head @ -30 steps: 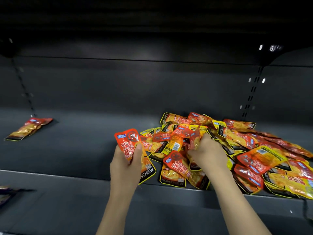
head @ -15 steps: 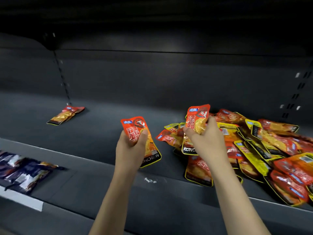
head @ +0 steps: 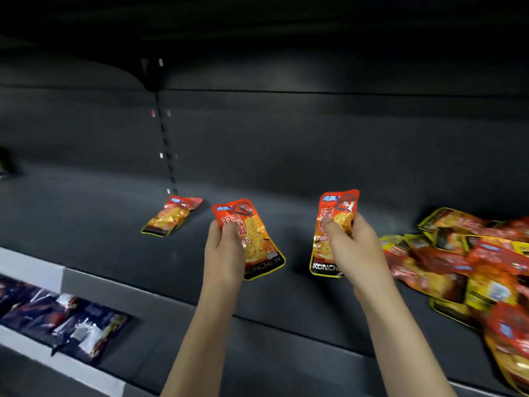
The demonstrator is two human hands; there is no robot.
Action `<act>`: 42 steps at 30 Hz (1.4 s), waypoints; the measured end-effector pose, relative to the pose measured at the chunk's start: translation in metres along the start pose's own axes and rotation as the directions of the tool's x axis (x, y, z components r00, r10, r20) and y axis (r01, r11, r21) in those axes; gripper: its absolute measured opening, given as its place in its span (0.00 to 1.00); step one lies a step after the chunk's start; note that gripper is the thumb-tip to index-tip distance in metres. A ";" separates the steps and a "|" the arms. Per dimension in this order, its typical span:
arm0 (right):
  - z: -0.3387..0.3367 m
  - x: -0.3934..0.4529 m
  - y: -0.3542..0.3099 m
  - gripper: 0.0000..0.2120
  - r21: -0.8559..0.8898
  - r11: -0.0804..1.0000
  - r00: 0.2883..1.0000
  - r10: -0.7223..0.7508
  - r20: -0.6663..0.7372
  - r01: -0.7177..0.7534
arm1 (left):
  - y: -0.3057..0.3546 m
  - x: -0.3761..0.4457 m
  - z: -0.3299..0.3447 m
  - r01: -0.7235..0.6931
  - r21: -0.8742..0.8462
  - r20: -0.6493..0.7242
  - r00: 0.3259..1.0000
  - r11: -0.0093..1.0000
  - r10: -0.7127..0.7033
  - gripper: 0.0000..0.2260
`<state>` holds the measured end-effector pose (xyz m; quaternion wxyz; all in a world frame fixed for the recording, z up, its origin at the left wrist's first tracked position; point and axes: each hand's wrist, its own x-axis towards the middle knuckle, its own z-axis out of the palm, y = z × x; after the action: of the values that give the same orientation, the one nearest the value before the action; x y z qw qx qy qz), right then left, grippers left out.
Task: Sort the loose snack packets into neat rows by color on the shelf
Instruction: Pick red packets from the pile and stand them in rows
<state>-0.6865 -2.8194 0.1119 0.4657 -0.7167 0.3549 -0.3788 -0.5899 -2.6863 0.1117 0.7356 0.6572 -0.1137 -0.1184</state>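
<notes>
My left hand (head: 224, 253) grips a red-orange snack packet (head: 253, 239) upright above the dark shelf (head: 86, 224). My right hand (head: 355, 250) grips a second red-orange packet (head: 333, 224), also upright, a little to the right. A small stack of red-orange packets (head: 171, 216) lies flat on the shelf behind and left of my left hand. A loose pile of red and yellow packets (head: 463, 259) covers the shelf's right side, blurred by motion.
The shelf's back wall carries a slotted upright (head: 167, 144) above the small stack. On the lower shelf at the bottom left lie several dark purple packets (head: 65, 325) behind a white price strip (head: 25, 270). An upper shelf overhangs in shadow.
My right hand has lifted a red-orange packet out of the pile and carried it left. Both hands and my view have shifted left, toward the small stack.
</notes>
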 end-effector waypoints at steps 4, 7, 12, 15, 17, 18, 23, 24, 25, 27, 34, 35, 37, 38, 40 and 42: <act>0.065 0.002 -0.025 0.05 0.037 0.998 0.999 0.054 -0.002 -0.053 | 0.011 0.054 -0.047 0.026 0.006 0.005 1.000 1.000 -0.026 0.10; 0.110 0.006 -0.044 0.05 0.016 0.998 0.998 0.060 -0.017 -0.060 | 0.019 0.094 -0.083 0.005 0.040 0.029 1.000 0.999 -0.006 0.06; 0.165 0.009 -0.059 0.06 -0.073 0.996 0.999 0.053 -0.007 -0.054 | 0.024 0.150 -0.132 -0.022 0.050 0.003 1.000 0.999 0.022 0.02; 0.179 0.006 -0.058 0.07 -0.135 0.990 0.998 0.049 0.024 -0.046 | 0.017 0.165 -0.152 -0.030 0.079 0.022 0.999 0.996 0.029 0.03; 0.183 0.005 -0.057 0.07 -0.174 0.984 0.998 0.039 0.054 -0.029 | 0.009 0.169 -0.160 -0.064 0.112 0.037 0.998 0.992 0.060 0.04; 0.184 0.005 -0.056 0.07 -0.194 0.981 0.997 0.035 0.067 -0.021 | 0.005 0.169 -0.163 -0.080 0.130 0.035 0.996 0.988 0.076 0.04; 0.186 0.006 -0.053 0.08 -0.250 0.968 0.992 0.036 0.122 -0.005 | -0.006 0.170 -0.176 -0.085 0.336 0.025 0.996 0.938 0.082 0.06; 0.187 0.005 -0.053 0.08 -0.256 0.967 0.991 0.033 0.130 0.002 | -0.005 0.171 -0.179 -0.091 0.366 0.040 0.996 0.926 0.082 0.06; 0.189 0.005 -0.052 0.08 -0.262 0.965 0.989 0.032 0.142 0.007 | -0.003 0.174 -0.182 -0.099 0.373 0.059 0.995 0.923 0.083 0.06; 0.191 0.005 -0.053 0.07 -0.275 0.961 0.985 0.031 0.169 0.017 | 0.003 0.179 -0.185 -0.105 0.373 0.096 0.993 0.922 0.074 0.06; 0.193 0.004 -0.051 0.05 -0.328 0.944 0.984 0.095 0.152 -0.040 | 0.011 0.222 -0.164 -0.137 0.496 0.291 0.957 0.857 -0.015 0.04; 0.192 0.005 -0.050 0.05 -0.332 0.942 0.984 0.108 0.144 -0.055 | 0.009 0.228 -0.162 -0.140 0.542 0.304 0.952 0.829 -0.038 0.04; 0.191 0.005 -0.048 0.04 -0.342 0.937 0.984 0.123 0.128 -0.073 | 0.003 0.236 -0.159 -0.155 0.640 0.304 0.951 0.752 -0.062 0.09; 0.190 0.005 -0.048 0.04 -0.344 0.936 0.984 0.128 0.122 -0.079 | 0.001 0.239 -0.160 -0.162 0.683 0.296 0.953 0.713 -0.067 0.10; 0.191 0.004 -0.048 0.04 -0.339 0.936 0.984 0.137 0.115 -0.091 | 0.000 0.243 -0.163 -0.172 0.729 0.294 0.953 0.663 -0.076 0.10; 0.195 0.001 -0.050 0.04 -0.311 0.945 0.983 0.143 0.116 -0.100 | 0.001 0.246 -0.164 -0.195 0.751 0.308 0.949 0.630 -0.072 0.09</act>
<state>-0.5080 -2.7269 0.1047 0.3957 -0.7808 0.4197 -0.2399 -0.3045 -2.6111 0.0978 0.3589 0.8772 -0.2895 -0.1339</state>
